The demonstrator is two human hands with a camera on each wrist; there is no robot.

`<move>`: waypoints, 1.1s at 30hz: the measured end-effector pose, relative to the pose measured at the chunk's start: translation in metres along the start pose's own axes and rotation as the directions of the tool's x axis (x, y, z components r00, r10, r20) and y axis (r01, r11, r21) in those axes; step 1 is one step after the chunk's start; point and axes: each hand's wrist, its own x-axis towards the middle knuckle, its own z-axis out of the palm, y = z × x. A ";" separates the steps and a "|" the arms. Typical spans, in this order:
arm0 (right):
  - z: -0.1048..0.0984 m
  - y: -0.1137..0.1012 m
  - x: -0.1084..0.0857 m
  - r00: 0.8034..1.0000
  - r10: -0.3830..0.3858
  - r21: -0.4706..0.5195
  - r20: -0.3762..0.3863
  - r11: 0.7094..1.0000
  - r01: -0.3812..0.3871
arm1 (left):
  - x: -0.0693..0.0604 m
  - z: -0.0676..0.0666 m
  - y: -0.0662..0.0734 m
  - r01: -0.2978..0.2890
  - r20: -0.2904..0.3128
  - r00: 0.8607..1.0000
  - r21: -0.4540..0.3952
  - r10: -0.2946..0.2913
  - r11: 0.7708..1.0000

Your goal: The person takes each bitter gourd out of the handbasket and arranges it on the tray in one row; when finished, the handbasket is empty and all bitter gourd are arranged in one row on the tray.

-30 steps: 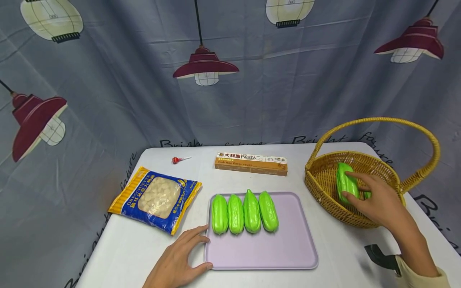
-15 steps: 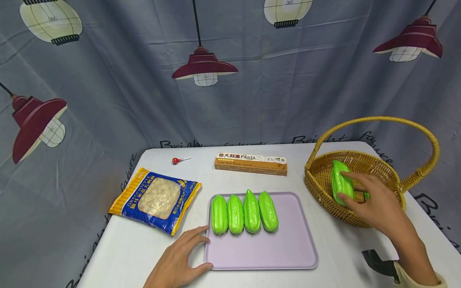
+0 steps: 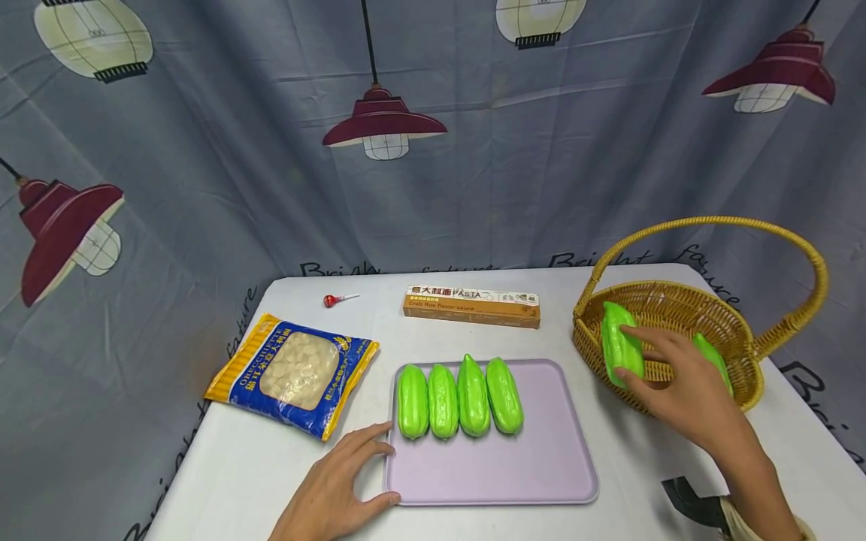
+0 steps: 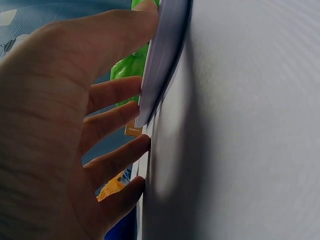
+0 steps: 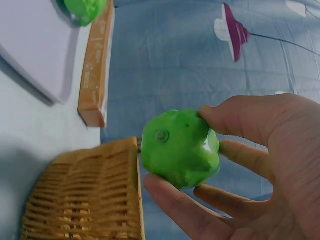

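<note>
My right hand pinches a bright green, ridged bitter melon between thumb and fingers, above the left rim of the wicker basket. In the right wrist view the rounded end of that bitter melon faces the camera, above the basket wall. Another bitter melon lies inside the basket, partly hidden by my hand. Several more bitter melons, one at the right end, stand in a row on the lilac tray. My left hand touches the tray's left edge with spread, relaxed fingers and thumb.
A blue and yellow bag of orecchiette lies left of the tray. Behind it are a red lollipop and a pasta box. The basket's tall handle arches over its opening. A grey curtain hangs behind the table.
My right hand has moved left with the bitter melon, from inside the basket to its left rim. The other bitter melon in the basket shows more. My left hand stays at the tray.
</note>
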 end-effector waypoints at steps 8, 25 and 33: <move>0.011 -0.010 0.001 0.999 -0.025 0.007 0.034 1.000 0.025 | 0.001 0.000 -0.001 -0.035 -0.041 0.999 0.012 0.035 0.999; 0.042 -0.033 -0.002 0.984 -0.021 0.049 0.176 0.999 0.012 | 0.000 0.001 -0.001 -0.020 -0.028 0.999 -0.005 0.020 1.000; 0.057 -0.036 -0.005 0.964 -0.001 0.093 0.266 0.995 -0.024 | 0.001 0.001 -0.002 -0.028 -0.035 0.999 -0.003 0.028 1.000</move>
